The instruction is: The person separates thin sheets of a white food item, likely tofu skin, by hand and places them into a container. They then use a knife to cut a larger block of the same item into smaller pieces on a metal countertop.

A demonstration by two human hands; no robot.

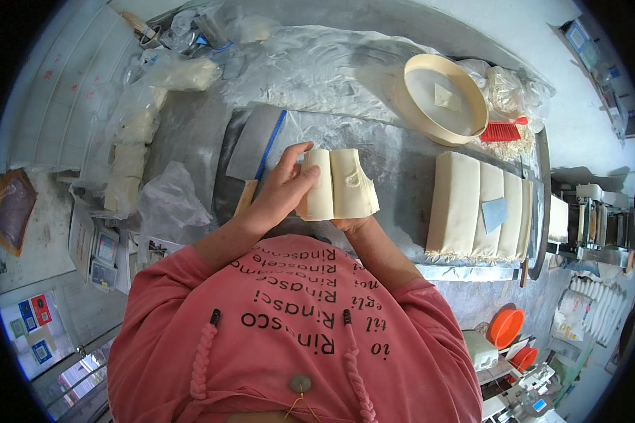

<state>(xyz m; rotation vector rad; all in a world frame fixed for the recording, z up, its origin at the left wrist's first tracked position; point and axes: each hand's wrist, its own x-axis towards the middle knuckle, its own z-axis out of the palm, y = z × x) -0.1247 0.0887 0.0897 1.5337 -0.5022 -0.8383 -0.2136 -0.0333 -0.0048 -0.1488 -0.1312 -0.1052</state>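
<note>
Both my hands hold a thick stack of thin, pale dough sheets [317, 198], which shows two rounded folds side by side. My left hand [288, 182] grips its left side, thumb on top and index finger raised past the far corner. Under the near right part of the stack is my right hand [354, 224], its fingers mostly hidden. A wide-bladed knife [256, 143] with a blue strip along one edge lies left of the stack. Its wooden handle [246, 195] reaches toward my left forearm.
Folded dough [455, 203] lies right, a blue-grey flat piece [495, 214] on it. Behind stand a round sieve [442, 135] and a red brush [500, 132]. Flour [307, 69] covers the table's back. Bagged dough pieces [127, 164] and a plastic bag [172, 198] sit left; a roller machine [592, 222] stands far right.
</note>
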